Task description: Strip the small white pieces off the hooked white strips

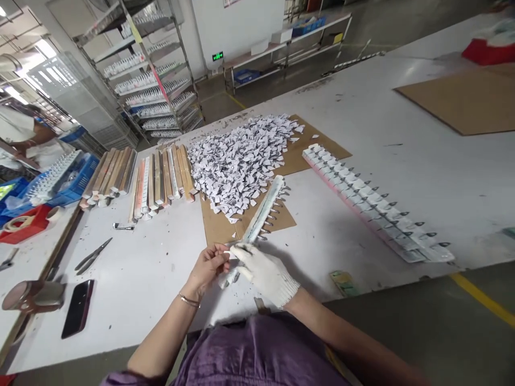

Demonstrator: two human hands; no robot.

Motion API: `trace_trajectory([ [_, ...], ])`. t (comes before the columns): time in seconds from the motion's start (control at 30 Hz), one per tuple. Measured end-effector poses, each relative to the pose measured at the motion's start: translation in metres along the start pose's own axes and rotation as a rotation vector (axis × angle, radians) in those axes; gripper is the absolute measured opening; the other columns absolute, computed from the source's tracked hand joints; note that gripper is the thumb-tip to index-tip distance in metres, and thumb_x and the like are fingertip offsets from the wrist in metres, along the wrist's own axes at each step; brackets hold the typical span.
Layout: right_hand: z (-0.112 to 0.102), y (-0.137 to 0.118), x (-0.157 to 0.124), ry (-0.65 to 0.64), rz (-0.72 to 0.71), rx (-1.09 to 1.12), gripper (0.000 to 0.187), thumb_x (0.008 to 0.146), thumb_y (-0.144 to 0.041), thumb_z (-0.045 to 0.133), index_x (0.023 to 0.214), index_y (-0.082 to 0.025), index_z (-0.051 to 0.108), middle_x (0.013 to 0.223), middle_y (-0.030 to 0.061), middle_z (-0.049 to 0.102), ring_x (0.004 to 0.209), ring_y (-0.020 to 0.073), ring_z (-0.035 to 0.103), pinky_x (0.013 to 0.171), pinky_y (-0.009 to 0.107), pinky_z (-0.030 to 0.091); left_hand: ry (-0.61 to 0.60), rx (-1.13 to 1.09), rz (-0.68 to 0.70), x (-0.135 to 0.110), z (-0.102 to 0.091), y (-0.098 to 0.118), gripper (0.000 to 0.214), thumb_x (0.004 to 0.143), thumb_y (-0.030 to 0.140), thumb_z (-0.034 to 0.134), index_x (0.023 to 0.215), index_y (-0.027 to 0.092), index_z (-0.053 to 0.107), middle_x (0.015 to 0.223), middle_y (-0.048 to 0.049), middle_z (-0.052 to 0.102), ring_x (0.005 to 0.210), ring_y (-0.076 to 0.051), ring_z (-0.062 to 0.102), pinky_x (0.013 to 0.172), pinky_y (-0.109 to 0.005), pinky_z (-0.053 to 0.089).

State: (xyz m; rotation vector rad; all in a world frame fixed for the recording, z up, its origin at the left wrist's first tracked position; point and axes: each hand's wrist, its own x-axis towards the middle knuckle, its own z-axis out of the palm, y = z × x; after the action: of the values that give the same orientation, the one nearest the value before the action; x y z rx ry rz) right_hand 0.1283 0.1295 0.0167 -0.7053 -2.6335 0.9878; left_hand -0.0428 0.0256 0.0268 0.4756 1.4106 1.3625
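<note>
My right hand, in a white knit glove, is closed around the near end of a long narrow strip that carries a row of small dark-tipped pieces along one side. The strip runs away from me over a brown cardboard sheet. My bare left hand, with a bracelet at the wrist, pinches a small white folded paper piece against the strip's near end. A big heap of the same white folded papers lies just beyond on the cardboard.
A filled strip with white papers and dark tips lies to the right. Bundles of strips sit at the left, with pliers, a phone, tape rolls and blue bins. Racks stand behind.
</note>
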Motion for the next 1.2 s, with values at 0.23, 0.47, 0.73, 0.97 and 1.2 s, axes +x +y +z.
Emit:
trace_trajectory([
  [0.23, 0.024, -0.003, 0.016, 0.090, -0.062, 0.246, 0.029, 0.096, -0.022, 0.049, 0.115, -0.026, 0.070, 0.114, 0.0045, 0.073, 0.107, 0.0201, 0.066, 0.095, 0.033, 0.050, 0.169, 0.161, 0.302, -0.023, 0.011, -0.019, 0.039, 0.071, 0.043, 0.087, 0.093, 0.018, 0.066, 0.072, 0.0026, 0.066, 0.060, -0.010, 0.058, 0.059, -0.022, 0.048],
  [0.47, -0.030, 0.002, 0.095, -0.042, 0.020, -0.038, 0.052, 0.093, -0.018, 0.049, 0.145, -0.021, 0.052, 0.131, 0.0136, 0.067, 0.116, 0.0266, 0.063, 0.103, 0.041, 0.045, 0.375, 0.337, 0.423, 0.024, -0.002, 0.007, 0.035, 0.085, 0.052, 0.068, 0.076, 0.018, 0.063, 0.057, 0.0017, 0.063, 0.050, -0.012, 0.055, 0.054, -0.025, 0.046],
  [0.73, -0.033, -0.015, 0.065, -0.215, -0.084, -0.112, 0.033, 0.099, -0.031, 0.045, 0.119, -0.018, 0.068, 0.110, 0.0110, 0.073, 0.098, 0.0234, 0.067, 0.081, 0.032, 0.047, 0.232, 0.378, 0.352, 0.004, 0.003, -0.003, 0.036, 0.084, 0.053, 0.069, 0.078, 0.017, 0.066, 0.062, 0.0001, 0.065, 0.053, -0.013, 0.057, 0.055, -0.024, 0.046],
  [0.97, -0.015, -0.013, 0.010, -0.335, 0.021, -0.073, 0.025, 0.099, -0.033, 0.047, 0.092, -0.021, 0.068, 0.091, 0.0046, 0.073, 0.084, 0.0196, 0.066, 0.064, 0.029, 0.034, 0.028, 0.350, 0.260, -0.032, 0.007, -0.016, 0.040, 0.086, 0.055, 0.070, 0.079, 0.015, 0.068, 0.065, -0.0018, 0.066, 0.058, -0.013, 0.058, 0.059, -0.025, 0.048],
  [1.2, -0.019, -0.012, -0.011, -0.423, -0.076, -0.182, 0.025, 0.097, -0.033, 0.048, 0.096, -0.019, 0.068, 0.096, 0.0077, 0.075, 0.084, 0.0219, 0.068, 0.065, 0.031, 0.037, -0.168, 0.201, 0.139, -0.040, 0.005, -0.019, 0.040, 0.080, 0.052, 0.079, 0.087, 0.014, 0.068, 0.070, -0.0010, 0.066, 0.060, -0.011, 0.058, 0.063, -0.025, 0.047],
])
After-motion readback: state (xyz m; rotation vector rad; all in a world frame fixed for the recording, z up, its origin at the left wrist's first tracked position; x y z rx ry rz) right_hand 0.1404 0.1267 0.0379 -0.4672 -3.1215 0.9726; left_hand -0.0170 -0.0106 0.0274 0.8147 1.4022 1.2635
